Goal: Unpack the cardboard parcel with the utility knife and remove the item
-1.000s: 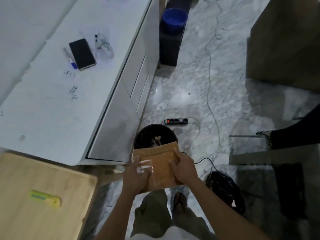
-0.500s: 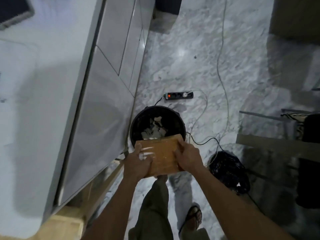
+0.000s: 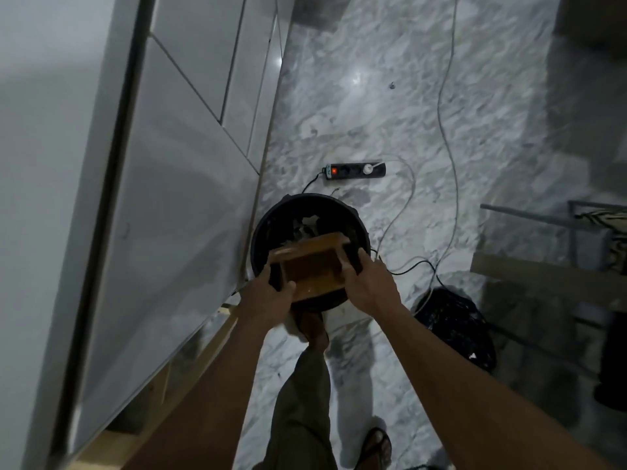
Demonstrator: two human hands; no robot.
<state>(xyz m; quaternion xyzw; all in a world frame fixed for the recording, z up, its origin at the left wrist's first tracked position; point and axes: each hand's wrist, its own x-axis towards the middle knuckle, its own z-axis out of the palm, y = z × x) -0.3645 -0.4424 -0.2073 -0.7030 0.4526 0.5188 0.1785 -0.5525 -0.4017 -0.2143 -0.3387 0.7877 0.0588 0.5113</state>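
I hold the brown cardboard parcel (image 3: 314, 268) with both hands over a black round bin (image 3: 271, 225) on the floor. The box is turned with its open side up toward me, and its inside looks dark and empty. My left hand (image 3: 266, 301) grips its near left corner, thumb on the box edge. My right hand (image 3: 369, 284) grips its right side. White scraps lie inside the bin. The utility knife is out of view.
A white cabinet (image 3: 176, 184) with drawer fronts stands close on the left. On the marble floor lie a black power strip (image 3: 354, 170) with a red light, several cables and a black bag (image 3: 454, 325). A metal-framed piece stands at the right.
I have stepped closer to the bin. The parcel has moved forward over it and tipped, so its open inside now faces up.
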